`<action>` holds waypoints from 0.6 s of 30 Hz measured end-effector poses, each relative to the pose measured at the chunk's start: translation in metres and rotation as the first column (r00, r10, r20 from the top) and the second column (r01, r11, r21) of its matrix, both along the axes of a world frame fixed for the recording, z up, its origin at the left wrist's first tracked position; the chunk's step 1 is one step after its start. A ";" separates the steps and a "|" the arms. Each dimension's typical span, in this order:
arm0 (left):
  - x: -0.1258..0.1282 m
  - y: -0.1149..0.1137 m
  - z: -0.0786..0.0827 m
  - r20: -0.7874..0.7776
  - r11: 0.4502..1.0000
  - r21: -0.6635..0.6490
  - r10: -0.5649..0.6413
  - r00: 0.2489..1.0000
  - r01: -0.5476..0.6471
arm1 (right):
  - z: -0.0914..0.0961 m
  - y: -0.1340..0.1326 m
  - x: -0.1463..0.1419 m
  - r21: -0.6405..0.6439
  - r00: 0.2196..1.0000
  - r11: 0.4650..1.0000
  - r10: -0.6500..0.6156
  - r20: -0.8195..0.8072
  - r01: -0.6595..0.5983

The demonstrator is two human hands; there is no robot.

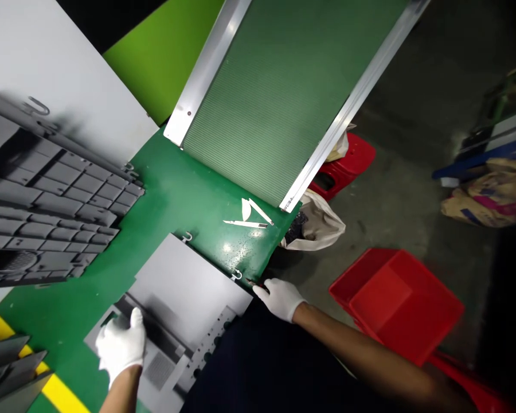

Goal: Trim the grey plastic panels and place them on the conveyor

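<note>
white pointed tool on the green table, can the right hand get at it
Likely yes: only green tabletop seems to lie between the right hand and the white pointed tool, though that hand appears to hold a small object.

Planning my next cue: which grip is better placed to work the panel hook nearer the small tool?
Probably the right grip: it holds a small tool whose tip lies near that hook. The left grip is on the grey panel, farther from the hook.

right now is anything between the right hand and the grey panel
Nothing visible blocks the way: the right hand is just beside one corner of the grey panel, with a small tool jutting from its grip.
</note>
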State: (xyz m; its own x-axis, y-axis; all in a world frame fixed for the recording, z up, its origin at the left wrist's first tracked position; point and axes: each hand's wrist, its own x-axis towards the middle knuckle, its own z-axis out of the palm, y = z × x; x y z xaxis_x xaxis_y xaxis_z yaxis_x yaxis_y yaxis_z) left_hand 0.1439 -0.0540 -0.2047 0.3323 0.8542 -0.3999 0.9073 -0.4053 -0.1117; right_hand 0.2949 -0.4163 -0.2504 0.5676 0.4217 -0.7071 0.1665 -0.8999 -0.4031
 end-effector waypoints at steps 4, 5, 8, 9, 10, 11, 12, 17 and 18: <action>0.036 -0.004 -0.001 0.163 0.996 0.089 -0.012 0.987 -0.003 | -0.001 0.006 -0.004 0.029 0.998 0.998 0.058 0.014 -0.058; 0.043 -0.003 -0.004 0.179 0.995 0.096 -0.040 0.983 0.023 | -0.001 0.011 -0.005 0.040 0.997 0.997 0.067 0.029 -0.068; 0.056 0.007 -0.013 0.182 0.991 0.130 -0.063 0.981 0.040 | -0.003 0.023 -0.007 0.052 0.995 0.996 0.069 0.067 -0.073; 0.058 0.012 -0.016 0.174 0.989 0.140 -0.065 0.983 0.041 | -0.004 0.026 -0.008 0.054 0.995 0.996 0.067 0.077 -0.071; 0.059 0.016 -0.019 0.165 0.988 0.146 -0.067 0.984 0.043 | -0.004 0.028 -0.009 0.054 0.994 0.996 0.064 0.086 -0.069; 0.059 0.020 -0.021 0.159 0.988 0.147 -0.070 0.985 0.047 | -0.005 0.029 -0.010 0.054 0.994 0.996 0.062 0.093 -0.067; 0.059 0.024 -0.023 0.153 0.989 0.140 -0.074 0.985 0.052 | -0.005 0.029 -0.011 0.053 0.993 0.997 0.059 0.098 -0.065; 0.058 0.043 -0.028 0.115 0.998 0.062 -0.020 0.993 0.013 | -0.006 0.023 -0.016 0.016 0.994 0.999 0.047 0.101 -0.049; 0.057 0.046 -0.030 0.101 0.999 0.039 -0.005 0.995 0.001 | -0.006 0.023 -0.016 0.012 0.994 0.999 0.048 0.100 -0.050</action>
State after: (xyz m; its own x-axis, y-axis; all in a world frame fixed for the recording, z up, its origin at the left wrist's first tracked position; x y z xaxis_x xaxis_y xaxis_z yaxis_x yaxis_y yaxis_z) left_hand 0.2011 -0.0076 -0.2343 0.3719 0.8676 -0.3302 0.9136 -0.4050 -0.0351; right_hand 0.2789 -0.3935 -0.2564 0.6131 0.4607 -0.6418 0.2500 -0.8838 -0.3956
